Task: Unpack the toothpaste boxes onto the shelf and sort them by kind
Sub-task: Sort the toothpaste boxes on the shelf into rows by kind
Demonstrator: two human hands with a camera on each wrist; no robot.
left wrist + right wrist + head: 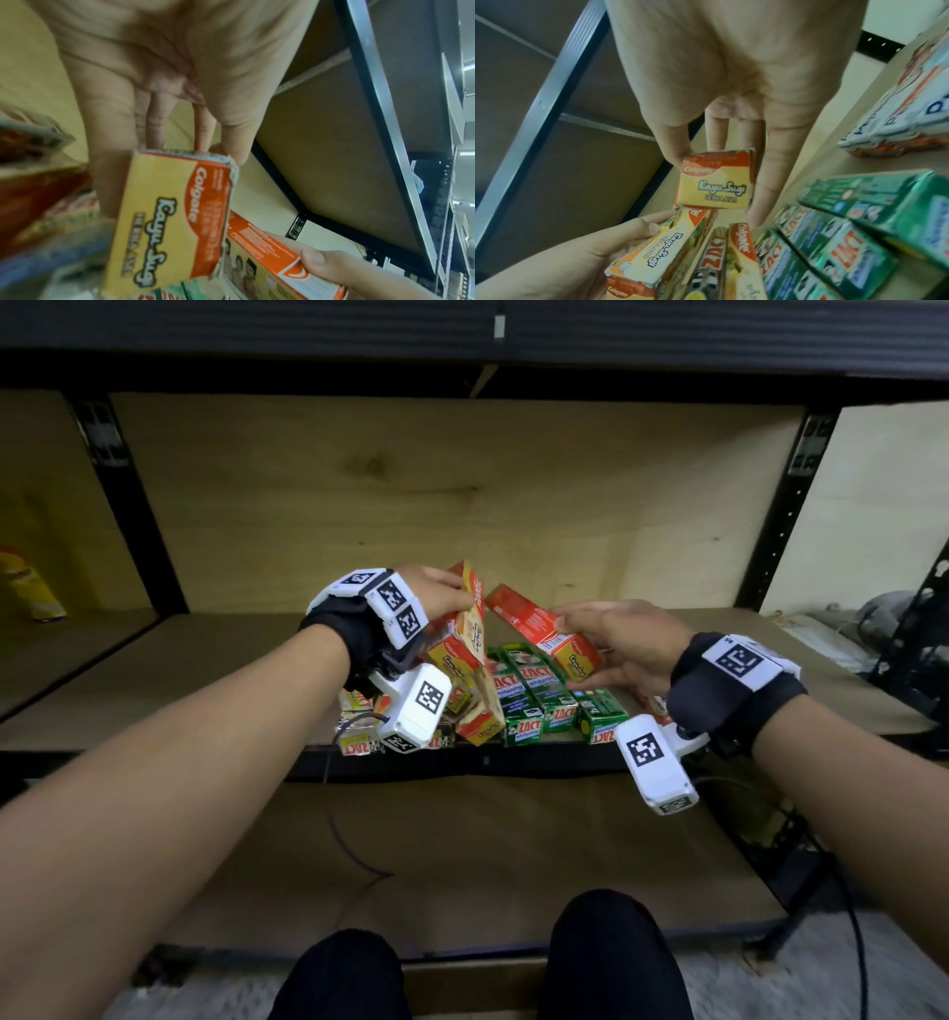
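My left hand (436, 598) grips a yellow-and-orange Colgate Kayu Sugi box (464, 629) (169, 219), tilted up above the shelf board (205, 670). My right hand (611, 644) holds a second Kayu Sugi box (544, 629) (714, 180) by its end, thumb on one side and fingers on the other. The two boxes hang close together over the pile. Below them several green Zact boxes (539, 695) (834, 239) lie side by side near the shelf's front edge. More Kayu Sugi and Zact boxes (462, 716) lie under my left wrist, partly hidden.
White-and-red toothpaste packs (895, 113) lie further right on the shelf. A yellow can (31, 588) stands in the left bay. Black uprights (133, 516) frame the bay, with a lower shelf (462, 855) and cables (354, 860) beneath. My knees (606, 958) are below.
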